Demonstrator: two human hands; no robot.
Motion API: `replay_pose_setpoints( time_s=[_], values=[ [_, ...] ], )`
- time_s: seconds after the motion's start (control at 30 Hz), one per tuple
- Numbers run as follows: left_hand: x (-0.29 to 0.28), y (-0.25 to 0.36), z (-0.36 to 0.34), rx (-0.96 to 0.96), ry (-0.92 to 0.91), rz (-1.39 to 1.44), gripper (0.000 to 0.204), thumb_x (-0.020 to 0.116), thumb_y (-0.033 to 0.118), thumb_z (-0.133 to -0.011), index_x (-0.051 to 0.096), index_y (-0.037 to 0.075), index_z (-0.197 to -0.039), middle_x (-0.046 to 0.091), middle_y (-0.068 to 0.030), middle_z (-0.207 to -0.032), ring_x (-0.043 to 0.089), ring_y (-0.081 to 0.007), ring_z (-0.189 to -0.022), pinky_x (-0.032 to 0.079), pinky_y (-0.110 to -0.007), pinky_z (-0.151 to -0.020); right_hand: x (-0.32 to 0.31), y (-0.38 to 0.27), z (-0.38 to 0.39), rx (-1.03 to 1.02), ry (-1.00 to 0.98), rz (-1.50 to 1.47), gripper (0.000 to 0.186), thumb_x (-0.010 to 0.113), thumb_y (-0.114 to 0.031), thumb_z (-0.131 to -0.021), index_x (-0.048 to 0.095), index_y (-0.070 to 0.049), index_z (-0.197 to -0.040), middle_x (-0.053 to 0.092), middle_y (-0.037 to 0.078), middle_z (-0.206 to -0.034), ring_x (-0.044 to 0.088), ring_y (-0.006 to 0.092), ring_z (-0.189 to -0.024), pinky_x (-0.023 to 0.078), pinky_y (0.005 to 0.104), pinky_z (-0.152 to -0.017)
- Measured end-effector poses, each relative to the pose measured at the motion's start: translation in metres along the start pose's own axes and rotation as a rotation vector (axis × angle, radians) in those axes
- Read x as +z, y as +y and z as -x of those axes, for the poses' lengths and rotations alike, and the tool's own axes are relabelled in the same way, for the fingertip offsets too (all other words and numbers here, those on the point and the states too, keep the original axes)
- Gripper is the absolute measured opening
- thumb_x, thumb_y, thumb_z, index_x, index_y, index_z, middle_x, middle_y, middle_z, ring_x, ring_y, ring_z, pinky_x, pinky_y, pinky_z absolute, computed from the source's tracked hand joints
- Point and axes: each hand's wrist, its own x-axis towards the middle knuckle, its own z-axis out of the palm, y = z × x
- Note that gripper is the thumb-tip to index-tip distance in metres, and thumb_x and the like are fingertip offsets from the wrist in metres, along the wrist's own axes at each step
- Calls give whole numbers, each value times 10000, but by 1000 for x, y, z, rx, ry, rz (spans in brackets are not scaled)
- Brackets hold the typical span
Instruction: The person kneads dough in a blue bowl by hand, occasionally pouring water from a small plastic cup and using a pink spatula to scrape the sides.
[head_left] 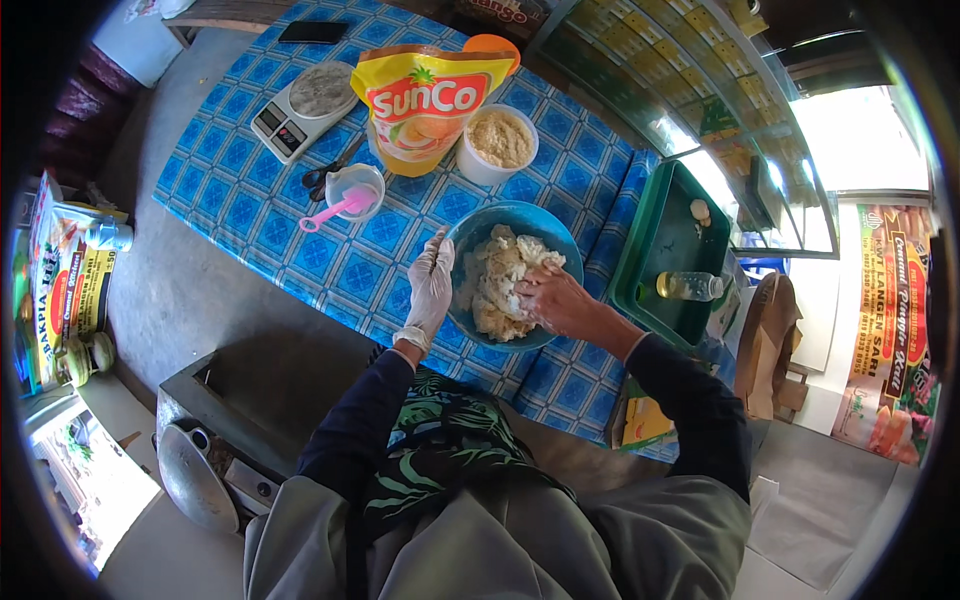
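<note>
A blue bowl (pixel 568 232) stands on the table in front of me, holding a pale, lumpy dough (pixel 500 268). My left hand (pixel 430 287), in a whitish glove, grips the bowl's left rim, its thumb side along the edge. From the right, my right hand (pixel 558 300) reaches into the bowl with its fingers curled into the dough; the fingertips are partly hidden in it. Behind the bowl is a white tub (pixel 500 140) of a beige, crumbly mass. Left of that tub, a small clear cup (pixel 368 180) holds a pink spoon (pixel 335 212).
A yellow and red pouch (pixel 425 115), a kitchen scale (pixel 300 115), black-handled scissors (pixel 318 180) and a phone (pixel 313 33) lie farther back on the blue checked tablecloth (pixel 240 210). At right, a green tray (pixel 640 230) holds a bottle of yellowish liquid (pixel 690 286) beside a glass-fronted case (pixel 700 110).
</note>
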Motion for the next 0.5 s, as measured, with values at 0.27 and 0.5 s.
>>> replay_pose_setpoints(
  time_s=[0.27,0.5],
  values=[
    [5,-4,8,161,1,-427,338,504,98,-1018,537,-3,-1339,532,16,-1118,484,-50,-955,386,-144,-871,25,-22,-64,-41,92,295,294,703,-182,-702,704,-69,-973,643,112,-1054,508,315,-1122,307,538,-1076],
    [3,-5,10,215,-64,-419,317,469,63,-1021,521,-26,-1321,547,-29,-1166,523,-74,-1041,425,-180,-945,37,-21,-104,145,191,267,147,673,-141,-743,716,-92,-875,677,80,-901,590,293,-983,330,504,-1053]
  ],
)
